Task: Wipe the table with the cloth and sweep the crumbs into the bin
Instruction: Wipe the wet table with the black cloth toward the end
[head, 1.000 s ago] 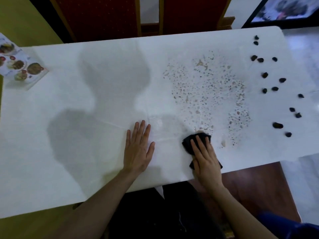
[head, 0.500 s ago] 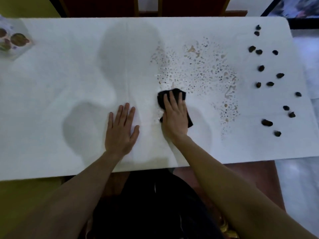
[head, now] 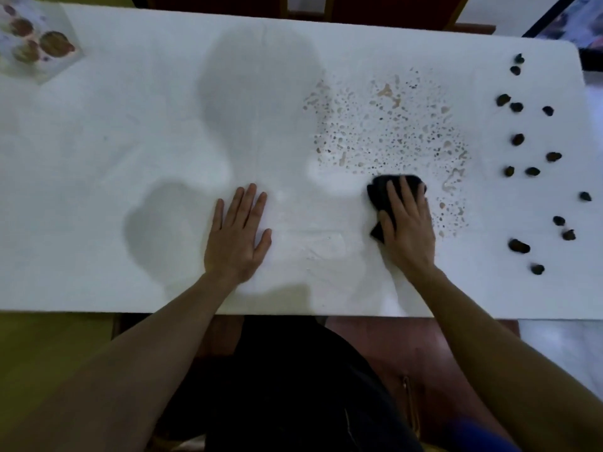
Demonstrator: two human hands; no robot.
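A white table (head: 130, 151) fills the view. My right hand (head: 408, 226) lies flat with straight fingers on a small black cloth (head: 378, 187), pressing it to the table at the near edge of a patch of brownish spilled droplets (head: 391, 132). Most of the cloth is hidden under the hand. My left hand (head: 236, 236) rests flat on the bare table to the left, fingers spread, holding nothing. Several dark crumbs (head: 518, 246) lie scattered along the table's right end. No bin is in view.
A printed card with food pictures (head: 36, 37) lies at the table's far left corner. Red chair backs (head: 391, 8) stand behind the far edge. The table's near edge (head: 326, 313) runs just above my lap, with brown flooring below.
The right hand slid the cloth rightward along the near edge of the spill, leaving a wiped area to its left. The left hand stayed flat in place.
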